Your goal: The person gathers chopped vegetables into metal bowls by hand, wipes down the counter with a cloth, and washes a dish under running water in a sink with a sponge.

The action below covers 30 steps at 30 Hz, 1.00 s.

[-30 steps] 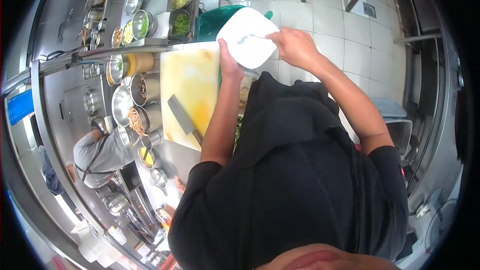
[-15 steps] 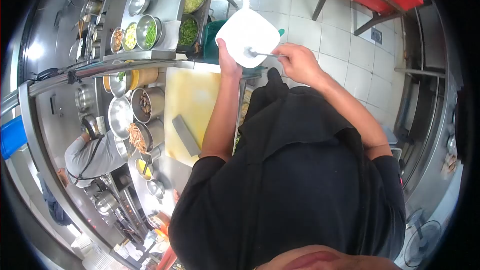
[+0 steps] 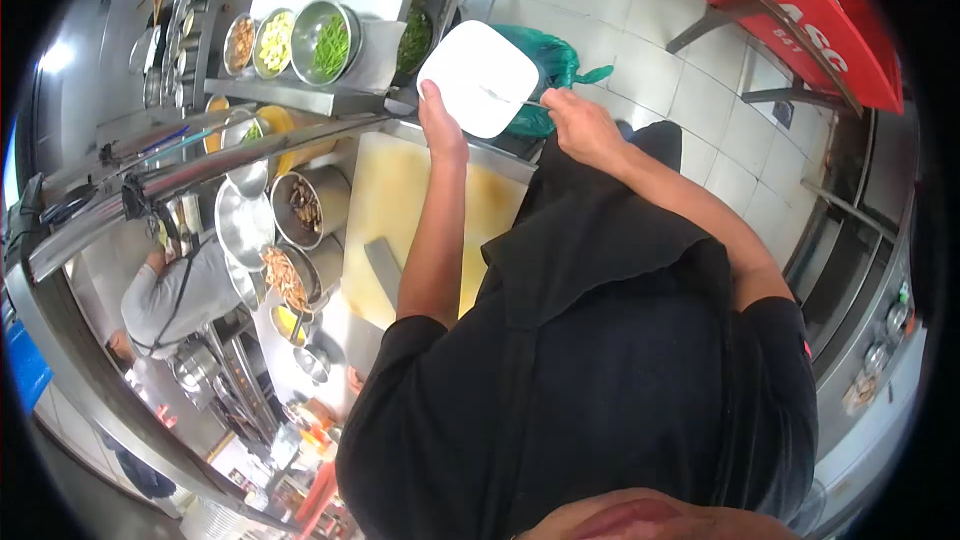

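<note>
White dish held up in the left hand, a thin utensil dipped into it by the right

A plain white dish (image 3: 470,65), square with rounded corners, is held in the air in front of a person in a black shirt and apron. Its surface looks smooth and bright; whether anything white lies inside cannot be told. A thin, greyish utensil (image 3: 532,103) crosses the dish's right edge near the near right corner, its head resting over the middle; the head's shape is too blurred to make out.

The left hand (image 3: 443,130) grips the dish at its near left edge: the thumb lies along the rim, while the other fingers are hidden underneath. The right hand (image 3: 580,125) is just beside the dish's right edge, its fingers pinched around the end of the utensil's handle.

The dish is just past the far edge of a stained, pale cutting board (image 3: 400,175). On that board, toward its left edge, lies a broad knife blade (image 3: 382,265), partly hidden by the left forearm. A green plastic bag (image 3: 565,60) shows behind the dish's right side. To the left, steel bowls (image 3: 328,45) hold chopped food.
</note>
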Each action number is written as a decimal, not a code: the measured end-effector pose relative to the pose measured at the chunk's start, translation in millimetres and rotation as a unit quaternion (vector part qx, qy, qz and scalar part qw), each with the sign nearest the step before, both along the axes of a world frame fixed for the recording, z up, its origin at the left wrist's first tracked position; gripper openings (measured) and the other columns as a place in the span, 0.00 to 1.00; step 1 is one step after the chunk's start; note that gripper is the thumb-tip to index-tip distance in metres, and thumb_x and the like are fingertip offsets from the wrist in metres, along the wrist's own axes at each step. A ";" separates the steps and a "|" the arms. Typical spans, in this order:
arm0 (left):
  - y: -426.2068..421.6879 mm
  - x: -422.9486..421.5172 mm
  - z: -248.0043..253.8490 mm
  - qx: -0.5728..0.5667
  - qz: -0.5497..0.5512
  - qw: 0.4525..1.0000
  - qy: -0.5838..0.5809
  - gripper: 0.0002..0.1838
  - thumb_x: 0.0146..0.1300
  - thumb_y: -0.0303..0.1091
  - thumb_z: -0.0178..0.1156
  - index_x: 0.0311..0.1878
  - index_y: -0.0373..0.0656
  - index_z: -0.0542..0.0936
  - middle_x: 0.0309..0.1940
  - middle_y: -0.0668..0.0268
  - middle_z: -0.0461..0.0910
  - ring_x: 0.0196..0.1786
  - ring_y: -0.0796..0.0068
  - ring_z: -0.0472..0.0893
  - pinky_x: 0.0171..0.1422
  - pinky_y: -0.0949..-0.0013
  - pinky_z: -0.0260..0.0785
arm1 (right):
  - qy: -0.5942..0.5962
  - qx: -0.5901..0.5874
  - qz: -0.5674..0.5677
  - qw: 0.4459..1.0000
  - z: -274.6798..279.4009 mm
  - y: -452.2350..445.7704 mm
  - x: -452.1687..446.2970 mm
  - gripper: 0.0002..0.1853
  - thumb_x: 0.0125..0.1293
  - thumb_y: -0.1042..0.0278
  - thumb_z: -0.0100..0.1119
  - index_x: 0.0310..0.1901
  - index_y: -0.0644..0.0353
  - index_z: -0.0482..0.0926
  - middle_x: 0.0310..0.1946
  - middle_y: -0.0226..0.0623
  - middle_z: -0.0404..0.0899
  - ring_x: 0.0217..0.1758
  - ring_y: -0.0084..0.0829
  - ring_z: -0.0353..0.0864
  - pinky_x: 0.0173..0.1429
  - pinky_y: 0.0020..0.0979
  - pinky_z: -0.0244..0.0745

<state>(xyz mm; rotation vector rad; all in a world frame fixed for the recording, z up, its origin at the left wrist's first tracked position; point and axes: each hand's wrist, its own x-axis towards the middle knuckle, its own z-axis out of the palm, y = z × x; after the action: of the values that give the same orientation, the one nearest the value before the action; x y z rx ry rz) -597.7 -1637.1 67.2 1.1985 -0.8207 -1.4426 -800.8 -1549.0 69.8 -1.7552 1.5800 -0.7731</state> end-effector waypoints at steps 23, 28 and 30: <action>-2.2 66.2 -32.9 0.079 0.117 0.980 -0.142 0.29 0.75 0.48 0.40 0.63 0.29 0.68 0.58 0.52 0.74 0.60 0.62 0.74 0.65 0.64 0.64 | -0.077 0.010 0.152 0.985 -26.0 -45.8 61.5 0.08 0.64 0.76 0.49 0.44 0.60 0.74 0.37 0.44 0.76 0.40 0.50 0.78 0.42 0.45 0.74; 6.3 79.0 -34.4 0.068 0.099 0.979 -0.162 0.30 0.75 0.50 0.39 0.66 0.31 0.64 0.61 0.54 0.72 0.62 0.62 0.73 0.66 0.63 0.63 | 0.031 -0.032 0.054 0.998 -46.5 -63.9 40.5 0.04 0.62 0.76 0.47 0.37 0.58 0.70 0.35 0.43 0.74 0.37 0.50 0.78 0.38 0.49 0.74; 7.8 82.6 -37.8 0.066 0.103 0.978 -0.167 0.30 0.75 0.50 0.39 0.66 0.32 0.65 0.61 0.53 0.72 0.62 0.62 0.73 0.66 0.63 0.63 | 0.066 -0.052 0.043 0.996 -41.1 -68.6 32.1 0.04 0.62 0.76 0.48 0.37 0.58 0.71 0.35 0.42 0.74 0.37 0.50 0.78 0.37 0.48 0.75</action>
<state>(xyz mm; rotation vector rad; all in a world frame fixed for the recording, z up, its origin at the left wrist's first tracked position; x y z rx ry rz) -515.1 -1629.3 29.4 1.6075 -0.8075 -1.1558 -768.6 -1617.6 28.7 -1.9713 1.5621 -0.7220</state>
